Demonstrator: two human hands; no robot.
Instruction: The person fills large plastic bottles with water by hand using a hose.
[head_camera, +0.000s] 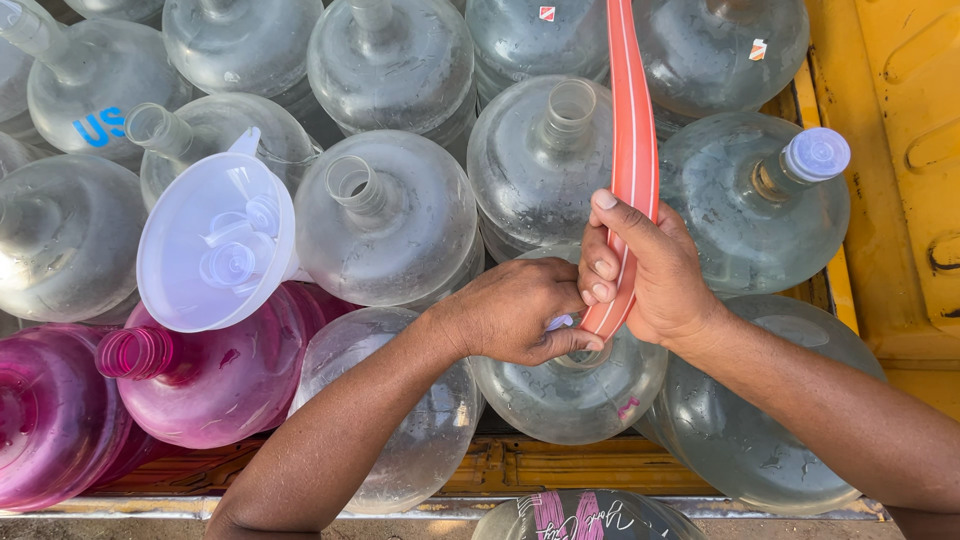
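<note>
Gripping a flat orange hose with white stripes, the right hand has its fingers wrapped round the lower end and holds it just above the mouth of a clear water jug lying among many others on a yellow truck bed. The left hand rests on that jug's neck, fingers curled and pinching something small and pale at the opening — probably a cap, though it is mostly hidden. The hose runs up and out of view past the top edge. Just to the left, a white funnel with several loose caps inside sits on a pink jug; another clear jug to the right wears a pale blue cap. The hose tip looks to be barely at the opening, so a small slip of the right hand could send water over the jugs — and the rounded, tightly packed jugs could roll under the pressing left hand.
</note>
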